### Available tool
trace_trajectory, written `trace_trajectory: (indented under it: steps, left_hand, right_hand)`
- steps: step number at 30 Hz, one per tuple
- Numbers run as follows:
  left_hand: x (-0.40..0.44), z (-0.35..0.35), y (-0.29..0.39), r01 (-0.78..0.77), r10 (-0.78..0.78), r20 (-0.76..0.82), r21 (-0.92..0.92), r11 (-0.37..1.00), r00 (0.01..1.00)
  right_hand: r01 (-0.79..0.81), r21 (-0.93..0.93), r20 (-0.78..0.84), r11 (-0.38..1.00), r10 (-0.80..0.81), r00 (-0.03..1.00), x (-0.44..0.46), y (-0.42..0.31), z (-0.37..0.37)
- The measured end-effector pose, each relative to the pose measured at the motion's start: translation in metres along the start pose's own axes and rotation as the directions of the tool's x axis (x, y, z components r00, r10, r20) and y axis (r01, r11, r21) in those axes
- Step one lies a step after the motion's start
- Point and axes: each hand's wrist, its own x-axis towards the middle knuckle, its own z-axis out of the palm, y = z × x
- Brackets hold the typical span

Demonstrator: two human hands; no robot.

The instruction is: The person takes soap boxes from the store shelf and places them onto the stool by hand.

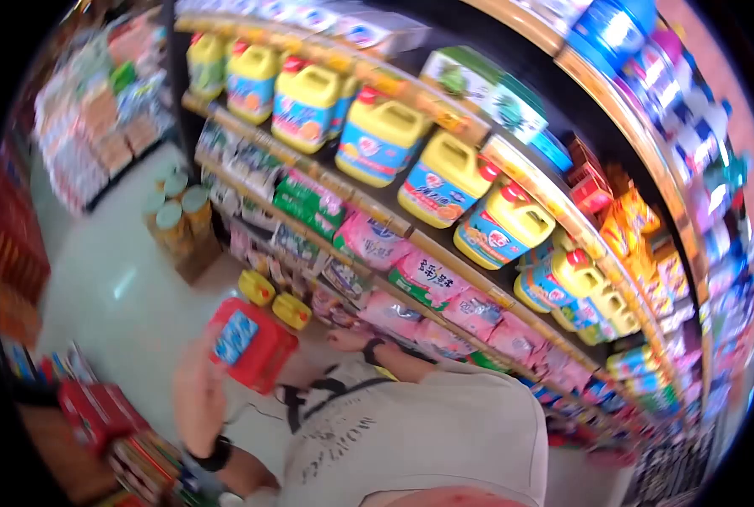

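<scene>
My left hand (199,393), with a black band at the wrist, is at the left edge of a red package (263,351) with a blue-and-white label. Its fingers look closed on the package's edge, though blur softens them. My right hand (347,340), wearing a black watch, reaches low beside the shelf's bottom rows. It is small and blurred, and I cannot make out anything in its fingers. Two yellow jugs (291,311) stand on the floor between the red package and the shelf.
A tall shelf (444,253) holds yellow detergent jugs (385,135), with pink packages (427,275) beneath. Several tins (170,215) stand on a carton left of it. Stacked goods (98,118) fill the far left. Red boxes (98,414) lie at the lower left.
</scene>
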Motion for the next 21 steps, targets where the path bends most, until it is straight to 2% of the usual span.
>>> trace_trajectory:
  steps: [1,3,5,8,10,11,14,17,18,20,21]
  left_hand:
    - [0.010,0.025,0.000,-0.024,0.023,0.055,0.003,1.000,0.998]
    - [0.040,0.066,0.002,-0.050,0.071,0.216,-0.102,0.994,0.974]
    - [0.064,0.106,0.009,-0.130,0.137,0.334,-0.045,0.991,0.933]
    - [0.099,0.139,0.050,-0.306,0.300,0.503,-0.072,0.949,0.810]
    - [0.122,0.153,0.078,-0.353,0.359,0.592,-0.132,0.926,0.722]
    - [0.135,0.163,0.088,-0.407,0.432,0.553,-0.176,0.896,0.713]
    - [0.176,0.188,0.124,-0.512,0.577,0.424,-0.267,0.816,0.698]
    - [0.206,0.204,0.170,-0.571,0.647,0.283,-0.310,0.760,0.708]
    - [0.215,0.207,0.186,-0.638,0.707,0.235,-0.310,0.705,0.667]
    - [0.233,0.211,0.220,-0.757,0.814,0.139,-0.306,0.577,0.564]
    - [0.239,0.216,0.234,-0.764,0.819,0.108,-0.309,0.567,0.564]
  right_hand:
    - [-0.013,-0.031,-0.001,0.999,0.013,1.000,-0.022,-0.060,-0.046]
    - [0.021,-0.001,-0.115,1.000,-0.021,0.993,-0.025,-0.058,-0.070]
    - [0.053,0.041,-0.227,0.998,-0.043,0.973,-0.050,-0.089,-0.121]
    - [0.072,0.193,-0.255,0.978,-0.021,0.967,-0.117,-0.157,-0.212]
    - [0.080,0.280,-0.365,0.957,0.028,0.931,-0.157,-0.172,-0.244]
    - [0.093,0.323,-0.413,0.942,0.053,0.909,-0.174,-0.175,-0.257]
    - [0.172,0.038,-0.655,0.984,-0.105,0.748,-0.216,-0.170,-0.288]
    - [0.265,-0.020,-0.745,0.964,-0.191,0.639,-0.245,-0.171,-0.309]
    - [0.202,-0.138,-0.757,0.970,-0.235,0.610,-0.259,-0.182,-0.319]
    - [0.226,-0.178,-0.763,0.958,-0.280,0.583,-0.283,-0.203,-0.339]
    - [0.233,-0.199,-0.766,0.952,-0.299,0.570,-0.293,-0.211,-0.348]
